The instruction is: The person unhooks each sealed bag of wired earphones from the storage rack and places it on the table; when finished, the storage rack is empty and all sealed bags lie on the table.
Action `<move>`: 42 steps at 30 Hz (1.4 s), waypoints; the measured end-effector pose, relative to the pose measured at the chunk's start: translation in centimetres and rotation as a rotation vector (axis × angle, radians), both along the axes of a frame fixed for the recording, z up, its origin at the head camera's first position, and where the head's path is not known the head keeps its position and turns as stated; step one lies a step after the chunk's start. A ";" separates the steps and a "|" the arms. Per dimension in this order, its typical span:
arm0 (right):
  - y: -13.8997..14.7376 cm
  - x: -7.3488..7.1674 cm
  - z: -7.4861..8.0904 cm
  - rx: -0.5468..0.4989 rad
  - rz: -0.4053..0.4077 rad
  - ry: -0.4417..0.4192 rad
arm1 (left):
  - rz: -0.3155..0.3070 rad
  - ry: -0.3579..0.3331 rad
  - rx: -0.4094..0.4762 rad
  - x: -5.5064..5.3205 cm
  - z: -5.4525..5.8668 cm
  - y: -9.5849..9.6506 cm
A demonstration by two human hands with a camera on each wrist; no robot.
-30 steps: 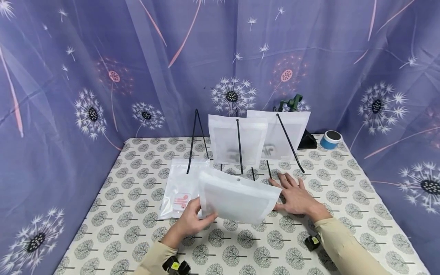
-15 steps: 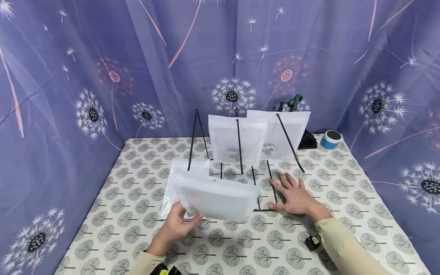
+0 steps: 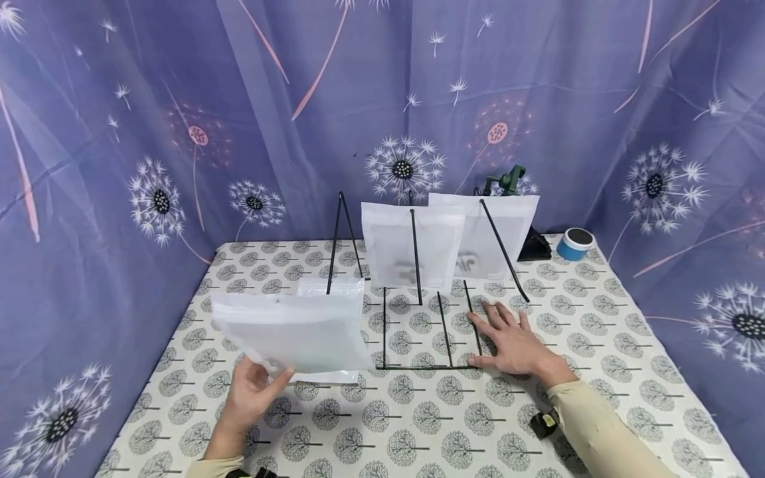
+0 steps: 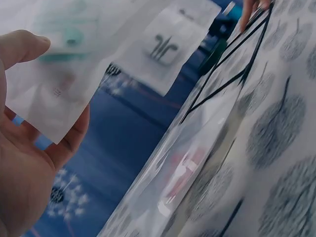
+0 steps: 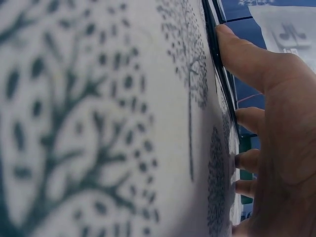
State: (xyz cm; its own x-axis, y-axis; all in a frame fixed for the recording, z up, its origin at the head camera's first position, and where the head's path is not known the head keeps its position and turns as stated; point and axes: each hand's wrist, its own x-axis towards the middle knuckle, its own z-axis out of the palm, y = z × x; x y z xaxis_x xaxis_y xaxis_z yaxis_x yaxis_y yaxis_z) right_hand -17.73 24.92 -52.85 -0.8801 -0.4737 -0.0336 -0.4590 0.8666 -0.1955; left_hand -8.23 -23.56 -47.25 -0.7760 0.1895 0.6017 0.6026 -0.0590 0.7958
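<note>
My left hand [image 3: 246,396] pinches the lower left corner of a white translucent zip pouch [image 3: 295,332], thumb in front and fingers behind. Something pale green shows inside that pouch [image 4: 69,42] in the left wrist view. Behind it, a second zip bag [image 3: 331,285] with a red print lies flat on the table, mostly covered in the head view. Fingers spread, my right hand [image 3: 510,342] rests at the front right corner of a black wire rack [image 3: 418,367], touching its base wire. Two white pouches, a middle one [image 3: 391,249] and a right one [image 3: 505,229], hang on the rack's prongs.
The rack's left prong [image 3: 332,252] carries no pouch. At the back right stand a dark green and black stand [image 3: 534,247] and a blue tub [image 3: 575,244]. A purple dandelion curtain [image 3: 287,133] encloses the tree-print tablecloth [image 3: 454,425].
My left hand has carried the pouch leftward, from in front of the rack to over the flat bag. The rack's base has come into view. My right hand stays in place.
</note>
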 end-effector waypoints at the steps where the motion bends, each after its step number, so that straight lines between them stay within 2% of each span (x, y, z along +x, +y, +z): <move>1: 0.0 0.0 0.0 0.001 0.000 0.001 | 0.006 -0.004 0.015 0.1 0.1 -0.5; 6: 0.0 0.0 0.0 -0.002 0.001 0.003 | 0.033 -0.020 0.060 0.3 0.4 -2.7; 12: 0.0 -0.1 0.0 0.001 0.000 -0.003 | 0.035 -0.009 0.102 0.2 0.5 -4.9; 18: 0.0 -0.1 0.0 0.004 0.002 -0.001 | 0.085 -0.056 0.126 0.4 0.5 -6.9; 21: 0.0 -0.1 0.0 0.007 0.001 0.001 | 0.115 -0.095 0.104 0.6 0.3 -8.0; 27: 0.0 0.0 0.0 0.000 0.001 0.014 | 0.249 -0.238 -0.011 0.9 -0.1 -10.1; 36: 0.0 0.0 -0.1 -0.006 -0.004 0.002 | 0.320 -0.255 -0.114 0.2 -1.0 -12.3; 42: 0.0 -0.1 -0.2 -0.002 -0.004 -0.012 | 0.352 -0.311 -0.146 -0.2 -1.7 -13.4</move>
